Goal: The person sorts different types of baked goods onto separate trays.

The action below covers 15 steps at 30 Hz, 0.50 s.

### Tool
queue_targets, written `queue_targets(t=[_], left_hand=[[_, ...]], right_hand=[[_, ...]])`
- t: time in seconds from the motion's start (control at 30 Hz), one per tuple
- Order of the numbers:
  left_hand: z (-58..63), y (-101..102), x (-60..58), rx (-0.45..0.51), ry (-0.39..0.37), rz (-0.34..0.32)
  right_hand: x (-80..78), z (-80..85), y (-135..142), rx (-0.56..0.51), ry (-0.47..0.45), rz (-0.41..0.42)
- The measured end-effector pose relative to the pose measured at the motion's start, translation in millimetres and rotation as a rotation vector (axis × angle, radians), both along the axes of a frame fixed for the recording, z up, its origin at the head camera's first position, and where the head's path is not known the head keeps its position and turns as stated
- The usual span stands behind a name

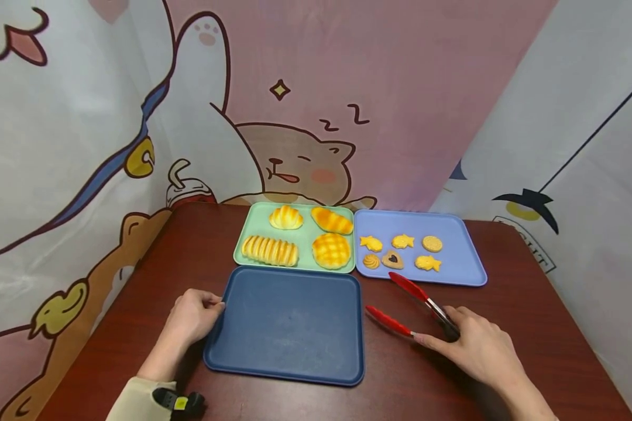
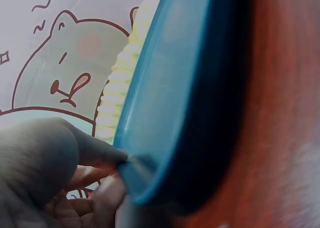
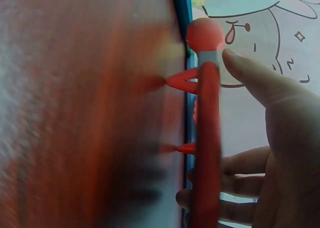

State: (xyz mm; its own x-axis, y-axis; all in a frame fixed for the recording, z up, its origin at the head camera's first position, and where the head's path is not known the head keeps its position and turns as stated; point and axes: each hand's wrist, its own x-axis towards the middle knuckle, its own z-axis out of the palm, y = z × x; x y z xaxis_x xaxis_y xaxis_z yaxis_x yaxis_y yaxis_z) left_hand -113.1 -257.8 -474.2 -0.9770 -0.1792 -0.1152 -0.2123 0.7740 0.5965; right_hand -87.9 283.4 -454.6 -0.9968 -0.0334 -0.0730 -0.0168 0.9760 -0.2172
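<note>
My left hand (image 1: 192, 316) pinches the left rim of a dark blue tray (image 1: 289, 327) between thumb and fingers. In the left wrist view the thumb (image 2: 107, 152) lies at the tray's rim near its corner. To the right of the tray, my right hand (image 1: 479, 345) holds red-tipped tongs (image 1: 408, 286), thumb at the near arm and fingers by the far one. The tongs' arms are spread, with nothing between their tips. In the right wrist view, one red arm of the tongs (image 3: 207, 128) stands in front of my fingers.
Behind the blue tray, a green tray (image 1: 305, 251) bears several breads, among them a round bun (image 1: 331, 251) and a long ridged loaf (image 1: 270, 251). Right of it, a lavender tray (image 1: 460, 257) carries several small cookies, including a heart-shaped cookie (image 1: 392, 259). A cartoon-printed curtain (image 1: 400, 105) hangs behind the table.
</note>
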Motion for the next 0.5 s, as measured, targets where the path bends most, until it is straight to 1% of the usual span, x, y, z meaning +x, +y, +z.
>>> queue_targets(t=[0.1,0.17,0.2,0.3,0.4,0.5], left_hand=[[6.7,-4.6,-1.2,-0.022,-0.001,-0.018],[14.3,-6.2,-2.2,-0.037,0.028,-0.024],[18.8,-5.9,-3.0,-0.040,0.055,-0.030],[32.8,-1.9,-7.4,-0.044,0.167,-0.058],[45.8,8.0,-14.4,-0.031,0.300,-0.108],[55.4,22.5,-23.2,-0.023,0.432,-0.164]], right_hand=[[-2.0,5.6,1.0,-0.011,0.026,0.011],[-4.1,12.2,1.5,-0.024,0.047,0.020],[-4.7,16.1,2.1,-0.032,0.062,0.025],[-7.5,28.6,2.0,-0.049,0.120,0.045],[-11.9,40.6,0.7,-0.061,0.225,0.081],[-19.0,52.4,-3.9,-0.071,0.321,0.134]])
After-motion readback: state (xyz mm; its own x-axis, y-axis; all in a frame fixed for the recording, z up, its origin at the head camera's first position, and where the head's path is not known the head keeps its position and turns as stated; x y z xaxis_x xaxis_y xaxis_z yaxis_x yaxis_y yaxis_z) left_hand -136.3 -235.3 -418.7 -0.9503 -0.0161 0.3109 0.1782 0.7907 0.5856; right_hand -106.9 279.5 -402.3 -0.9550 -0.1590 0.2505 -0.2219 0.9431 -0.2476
